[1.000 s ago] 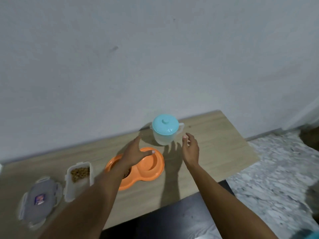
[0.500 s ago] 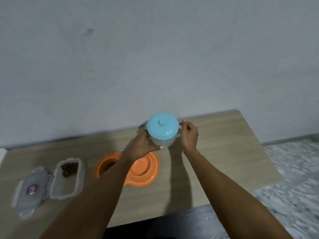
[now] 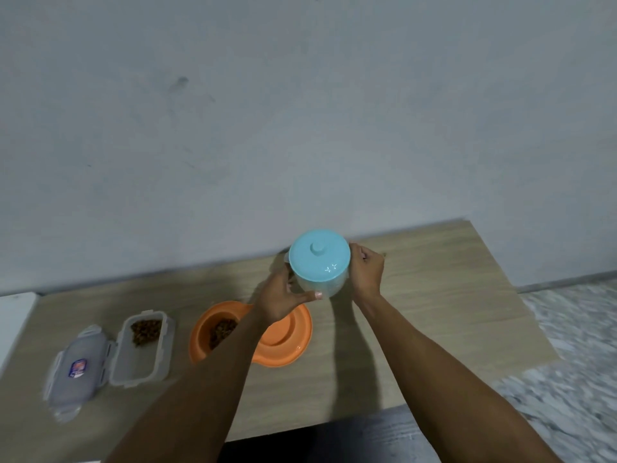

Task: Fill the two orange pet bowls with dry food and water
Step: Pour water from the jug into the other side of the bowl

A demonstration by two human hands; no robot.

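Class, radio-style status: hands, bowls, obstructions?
Left hand and right hand clasp the lidded jug. Orange double bowl: kibble in left well, right well looks dry. Lid on; nothing else blocking.

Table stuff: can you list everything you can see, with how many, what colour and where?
Table: one, light wood, against the wall.
Pet bowls: two joined, orange, table middle; left one holds brown dry food, right one looks empty.
Jug: one, clear, behind the bowls, held between both hands.
Jug lid: one, light blue, on the jug.
Food box: one, clear, open, left of the bowls, some dry food inside.
Box lid: one, clear, left of the box.
Left hand: on the jug's left side.
Right hand: on the jug's right side.
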